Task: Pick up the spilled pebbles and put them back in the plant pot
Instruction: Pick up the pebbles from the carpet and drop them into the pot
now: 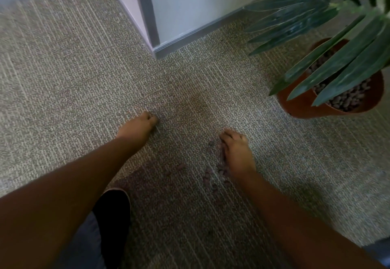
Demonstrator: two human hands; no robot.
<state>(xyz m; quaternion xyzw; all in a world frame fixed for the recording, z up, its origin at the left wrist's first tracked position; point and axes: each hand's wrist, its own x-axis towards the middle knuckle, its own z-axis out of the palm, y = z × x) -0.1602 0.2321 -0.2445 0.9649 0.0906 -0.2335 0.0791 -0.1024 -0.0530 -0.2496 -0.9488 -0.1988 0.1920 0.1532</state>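
Note:
Several small reddish-brown pebbles (207,175) lie scattered on the carpet in the lower middle. My right hand (237,152) rests palm down among them, its fingers curled around pebbles along its thumb side. My left hand (138,126) reaches further out to the left, fingertips bunched together and touching the carpet; blur hides whether they pinch anything. The orange plant pot (306,108) stands at the right, apart from both hands, filled with more pebbles (346,99) and partly covered by long green leaves (337,61).
Speckled grey carpet (73,78) covers the floor. A wall corner with a grey skirting strip (157,47) juts in at top centre. My black shoe (114,216) sits at the lower left, beside my left forearm.

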